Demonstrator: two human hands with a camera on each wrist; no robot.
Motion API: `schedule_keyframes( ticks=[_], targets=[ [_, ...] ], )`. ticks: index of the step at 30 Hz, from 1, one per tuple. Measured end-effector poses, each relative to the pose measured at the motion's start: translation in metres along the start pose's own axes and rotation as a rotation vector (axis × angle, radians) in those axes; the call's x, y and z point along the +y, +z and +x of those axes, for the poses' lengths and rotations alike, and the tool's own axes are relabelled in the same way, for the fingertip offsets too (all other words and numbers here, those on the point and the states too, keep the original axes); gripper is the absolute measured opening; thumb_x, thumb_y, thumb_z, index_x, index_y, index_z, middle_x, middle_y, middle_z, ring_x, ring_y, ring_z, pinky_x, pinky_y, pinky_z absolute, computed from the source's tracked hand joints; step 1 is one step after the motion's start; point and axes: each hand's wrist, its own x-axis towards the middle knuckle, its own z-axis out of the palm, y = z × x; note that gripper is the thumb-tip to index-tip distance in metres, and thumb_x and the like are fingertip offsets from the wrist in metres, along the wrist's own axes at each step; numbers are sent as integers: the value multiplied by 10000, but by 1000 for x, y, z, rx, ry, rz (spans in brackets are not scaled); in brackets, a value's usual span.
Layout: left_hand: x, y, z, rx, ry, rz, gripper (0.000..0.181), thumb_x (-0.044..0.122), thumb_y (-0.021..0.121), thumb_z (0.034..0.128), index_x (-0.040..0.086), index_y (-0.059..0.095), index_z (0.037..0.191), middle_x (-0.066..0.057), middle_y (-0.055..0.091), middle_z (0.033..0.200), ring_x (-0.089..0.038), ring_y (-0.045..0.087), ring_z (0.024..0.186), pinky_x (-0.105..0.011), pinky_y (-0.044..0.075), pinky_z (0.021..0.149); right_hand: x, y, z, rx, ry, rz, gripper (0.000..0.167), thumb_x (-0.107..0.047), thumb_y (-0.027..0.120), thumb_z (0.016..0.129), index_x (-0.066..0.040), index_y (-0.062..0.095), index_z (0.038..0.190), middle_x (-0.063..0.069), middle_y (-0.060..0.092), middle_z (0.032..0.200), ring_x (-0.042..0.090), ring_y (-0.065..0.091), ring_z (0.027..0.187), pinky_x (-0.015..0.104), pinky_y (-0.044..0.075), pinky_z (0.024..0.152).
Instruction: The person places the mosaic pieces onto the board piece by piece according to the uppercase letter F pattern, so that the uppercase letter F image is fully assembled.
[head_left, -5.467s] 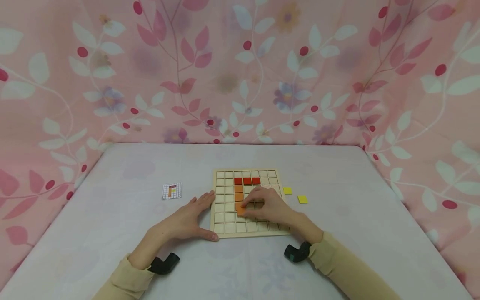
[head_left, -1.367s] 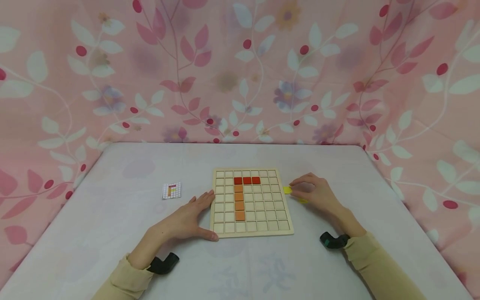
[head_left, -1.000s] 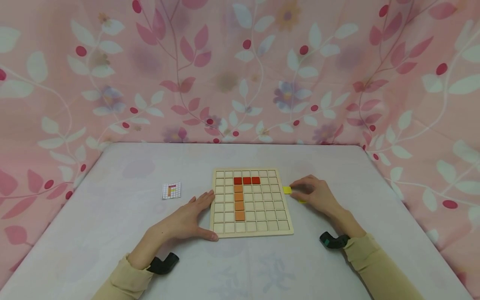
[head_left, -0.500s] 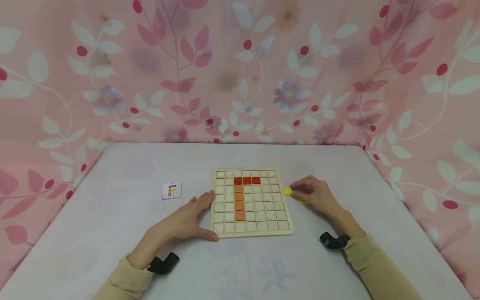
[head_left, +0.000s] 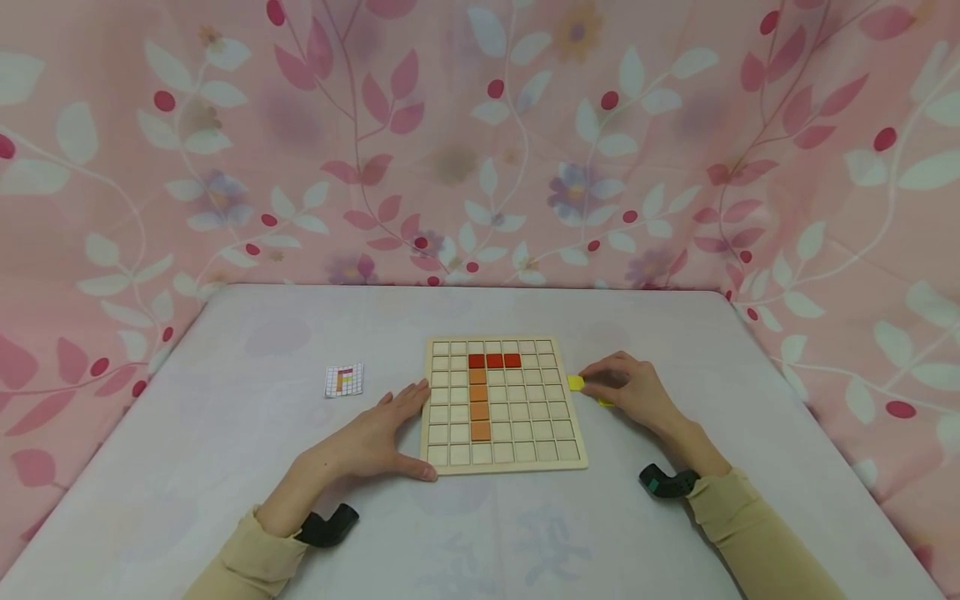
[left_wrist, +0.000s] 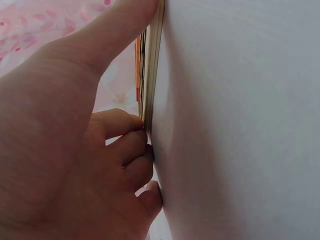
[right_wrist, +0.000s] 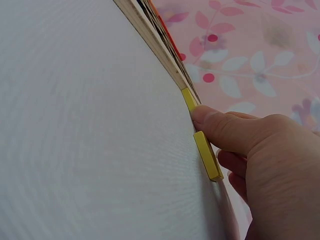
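Observation:
A pale wooden grid board [head_left: 525,433] lies mid-table. Three red tiles [head_left: 494,361] form a row in it, and below the leftmost runs a column of several orange tiles [head_left: 478,393]. My left hand [head_left: 367,442] rests along the board's left edge, fingers extended and thumb at the near corner. Just right of the board, my right hand [head_left: 633,392] pinches a yellow tile [head_left: 575,382] between thumb and fingers. In the right wrist view the thumb covers part of this tile [right_wrist: 188,98]. A second yellow tile [right_wrist: 208,156] lies beneath the hand, mostly hidden in the head view.
Left of the board lies a small paper card [head_left: 344,381] printed with a coloured grid pattern. A white cloth covers the table [head_left: 262,333]. Behind and at both sides hangs a pink floral curtain [head_left: 450,167]. Each wrist wears a black camera mount [head_left: 667,482].
My right hand has left an orange tile at the column's near end and moved right to the yellow tile. Over the last second it has barely moved. My left hand stays in place.

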Motion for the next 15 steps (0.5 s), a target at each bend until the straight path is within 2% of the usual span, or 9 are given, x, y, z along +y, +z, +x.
schedule_keyframes(
  ticks=[7, 11, 15],
  targets=[
    [1, -1, 0, -9, -17, -5, 1228, 606, 864, 651, 103, 254, 1591, -12, 180, 1674, -250, 145, 1549, -520, 134, 1255, -1, 0, 0, 2, 17, 16, 264, -143, 857, 786, -154, 774, 1036, -34, 700, 1005, 153, 635, 1016, 226, 455, 925],
    [1, 0, 0, -7, -10, -8, 1228, 608, 862, 653, 93, 256, 1589, -31, 185, 1674, -286, 154, 1546, -552, 148, 1244, 0, 1, 0, 8, 9, 19, 263, -134, 857, 785, -150, 774, 1034, -32, 699, 1000, 155, 637, 1005, 202, 451, 921],
    [1, 0, 0, -6, -12, -2, 1233, 617, 859, 651, 99, 251, 1591, -35, 184, 1674, -303, 158, 1543, -564, 156, 1239, 1, 0, 0, -3, 42, 23, 248, -169, 857, 791, -167, 775, 1025, -20, 699, 1003, 178, 638, 1015, 319, 474, 951]
  ],
)
